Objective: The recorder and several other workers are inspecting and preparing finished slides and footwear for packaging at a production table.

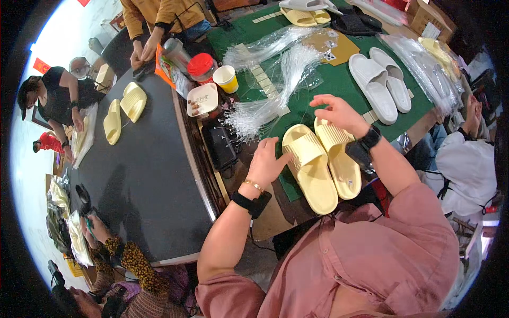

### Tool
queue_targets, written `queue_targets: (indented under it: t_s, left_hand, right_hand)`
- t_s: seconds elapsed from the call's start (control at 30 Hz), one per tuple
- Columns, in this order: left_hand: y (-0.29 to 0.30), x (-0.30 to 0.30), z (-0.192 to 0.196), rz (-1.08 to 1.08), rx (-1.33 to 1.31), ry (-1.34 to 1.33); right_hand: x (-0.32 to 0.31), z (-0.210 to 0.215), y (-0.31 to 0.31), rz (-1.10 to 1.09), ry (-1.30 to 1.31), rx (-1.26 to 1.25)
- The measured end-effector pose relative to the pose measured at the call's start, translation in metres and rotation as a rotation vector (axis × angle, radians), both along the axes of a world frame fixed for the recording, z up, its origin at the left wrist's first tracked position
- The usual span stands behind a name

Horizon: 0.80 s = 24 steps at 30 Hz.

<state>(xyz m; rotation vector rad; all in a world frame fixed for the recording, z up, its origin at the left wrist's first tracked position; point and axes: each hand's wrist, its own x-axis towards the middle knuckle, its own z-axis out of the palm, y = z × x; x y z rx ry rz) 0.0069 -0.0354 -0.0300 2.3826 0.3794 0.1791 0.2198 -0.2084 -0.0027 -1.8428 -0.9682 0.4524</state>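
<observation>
A pair of pale yellow slide slippers, the left slipper [310,169] and the right slipper [342,159], lies side by side in front of me, toes pointing away. My left hand [265,164] is beside the left slipper's strap, thumb apart from the bent fingers and close to its edge. Over the right slipper's toe end hovers my right hand [339,114], its fingers bent and apart. Whether a fine clear strand runs between the fingers, I cannot make out. Just beyond the hands spreads a bundle of clear plastic tag fasteners [289,79].
Grey slippers [374,87] lie at right on the green mat [339,79]. Left of it stand a yellow paper cup [226,79], a red-lidded jar [201,68] and a tray [202,99]. Co-workers sit around the dark table [154,175], which holds another yellow pair [132,102].
</observation>
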Motion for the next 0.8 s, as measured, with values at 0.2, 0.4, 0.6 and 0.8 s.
queue_targets:
  t_s: [0.2, 0.4, 0.6, 0.8]
  left_hand:
    - [0.006, 0.0, -0.005, 0.132, 0.16, -0.076]
    - [-0.005, 0.001, 0.008, 0.01, -0.12, 0.02]
    - [-0.013, -0.002, 0.014, -0.102, -0.072, -0.034]
    - [-0.016, -0.002, 0.015, -0.065, -0.165, 0.03]
  right_hand:
    - [-0.002, 0.004, 0.013, 0.041, 0.45, -0.041]
    - [-0.004, 0.02, -0.037, 0.033, 0.457, -0.036]
    - [0.004, 0.033, -0.109, 0.026, 0.538, -0.109]
    - [-0.008, 0.007, -0.111, -0.037, 0.531, -0.21]
